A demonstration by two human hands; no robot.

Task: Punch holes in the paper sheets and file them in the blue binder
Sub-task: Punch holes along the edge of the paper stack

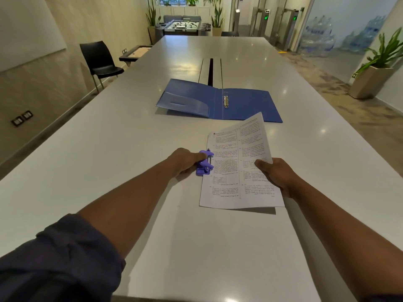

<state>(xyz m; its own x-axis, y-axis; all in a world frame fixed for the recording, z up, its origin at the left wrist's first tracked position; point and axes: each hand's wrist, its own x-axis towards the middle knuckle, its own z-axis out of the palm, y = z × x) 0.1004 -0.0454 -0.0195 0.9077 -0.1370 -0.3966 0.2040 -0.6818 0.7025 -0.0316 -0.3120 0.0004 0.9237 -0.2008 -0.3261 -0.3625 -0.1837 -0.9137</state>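
Head view: left hand (184, 162) grips the punch (205, 163) on the sheets' (238, 166) left edge; right hand (273, 174) pinches their right side. Binder (244, 105) lies open beyond, unfilled. Filing remains.

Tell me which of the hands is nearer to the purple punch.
Left. The left hand grips the purple punch at the paper's left edge; the right hand holds the opposite edge.

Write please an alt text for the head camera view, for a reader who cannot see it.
A person's left hand grips a purple hole punch on the left edge of printed paper sheets, which the right hand holds at their right side. Beyond them, a blue binder lies open on the long grey table.
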